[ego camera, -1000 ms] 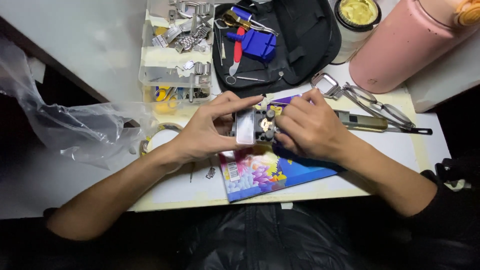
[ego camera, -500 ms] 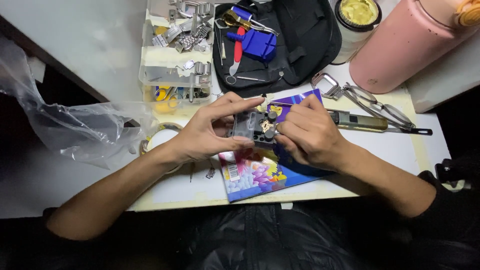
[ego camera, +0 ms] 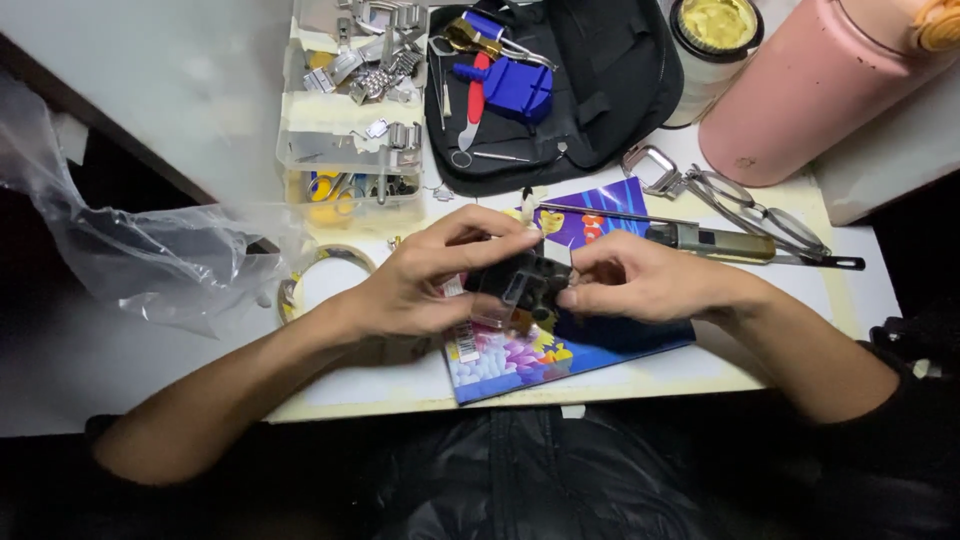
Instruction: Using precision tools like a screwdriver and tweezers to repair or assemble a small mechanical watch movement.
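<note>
Black block (ego camera: 520, 283), small and boxy with a clear part on its lower left, sits mid-frame, pinched between both hands just above a colourful booklet (ego camera: 520, 355). Left hand (ego camera: 425, 280) comes in from lower left, forearm angled up, fingers curled round the block's left side, index finger stretched along its top edge, thumb underneath. Right hand (ego camera: 640, 285) comes in from lower right, wrist bent, fingertips bunched and pressing the block's right end; what exactly they nip there is too small to tell. Hands nearly touch over the block.

Booklet lies on a white table (ego camera: 640, 385), lower centre. Tape roll (ego camera: 320, 280) left of the left wrist, crumpled clear plastic bag (ego camera: 150, 250) further left. Behind the right hand: a screwdriver (ego camera: 740, 245) and glasses (ego camera: 760, 210). Upper centre: open black tool pouch (ego camera: 600, 90) with a blue tool (ego camera: 515, 88) inside. Upper left of it, a clear parts box (ego camera: 350, 130) with metal bits. Top right: pink bottle (ego camera: 820, 90), white jar (ego camera: 712, 40) beside it.
</note>
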